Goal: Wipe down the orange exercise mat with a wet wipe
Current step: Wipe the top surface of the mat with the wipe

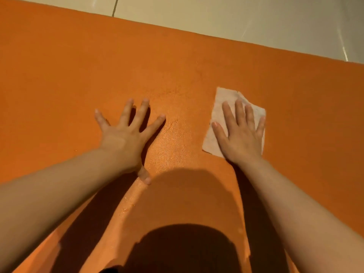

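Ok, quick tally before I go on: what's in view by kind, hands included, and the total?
Orange exercise mat: 1
Wet wipe: 1, flat under the right hand
Hands: 2, left hand spread on bare mat, right hand pressing the wipe
Tiled floor: 1, beyond the mat's far edge
Total: 5
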### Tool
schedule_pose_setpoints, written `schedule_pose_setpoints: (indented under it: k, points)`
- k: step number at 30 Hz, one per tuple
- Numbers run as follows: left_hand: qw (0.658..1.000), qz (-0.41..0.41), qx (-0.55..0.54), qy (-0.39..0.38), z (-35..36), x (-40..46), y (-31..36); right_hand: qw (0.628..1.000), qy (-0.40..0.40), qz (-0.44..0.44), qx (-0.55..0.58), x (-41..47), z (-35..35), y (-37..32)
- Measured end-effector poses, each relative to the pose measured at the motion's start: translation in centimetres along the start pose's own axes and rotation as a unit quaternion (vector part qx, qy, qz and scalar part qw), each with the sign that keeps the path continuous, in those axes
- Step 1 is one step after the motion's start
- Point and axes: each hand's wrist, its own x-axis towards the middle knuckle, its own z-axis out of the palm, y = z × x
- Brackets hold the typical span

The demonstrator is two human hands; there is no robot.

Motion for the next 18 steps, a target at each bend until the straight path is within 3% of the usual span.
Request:
schedule_pose_setpoints:
  k: [5,10,13,18]
  points:
    - [0.992,0.007,-0.018,-0.126,-1.5,1.7,0.0,0.987,0.007,0.161,0.023,4.1,-2.7,6.6]
    - [0.982,-0.005,-0.004,-0.186,-1.7,2.1,0.0,0.972,0.029,0.226,0.051,8.7,-2.6,3.7]
    - [0.981,0.005,-0.002,-0.195,-1.8,2.2,-0.1,0.986,0.039,0.156,0.035,10.1,-1.5,-2.4]
    - [0.978,0.015,-0.01,-0.209,-2.1,2.1,-0.4,0.992,0.003,-0.123,-0.017,10.9,-1.1,-10.7]
